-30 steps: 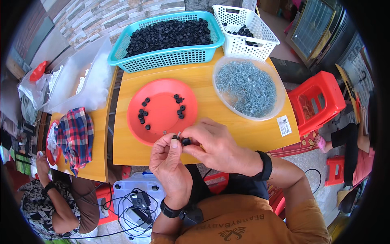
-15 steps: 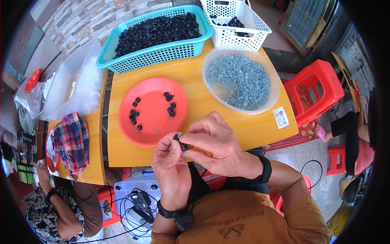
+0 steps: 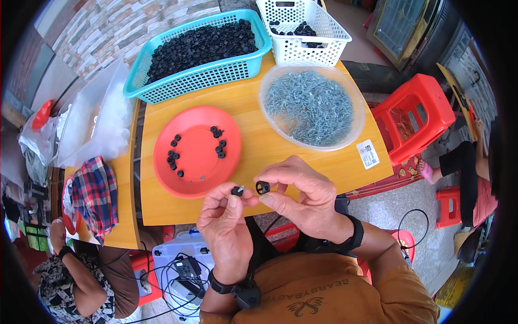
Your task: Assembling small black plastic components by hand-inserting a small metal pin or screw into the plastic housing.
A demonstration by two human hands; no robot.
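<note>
Since the earlier frame the hands have been drawn apart: one black cap is pinched by the left hand, a black ring by the right hand, over the table's near edge. Beyond, more caps are held on the red plate; screws fill the clear bowl farther back.

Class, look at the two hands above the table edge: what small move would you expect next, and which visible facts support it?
Probably bringing the hands together. The left hand pinches a small black part with a screw tip, the right hand pinches a black ring, and a narrow gap separates them.
</note>
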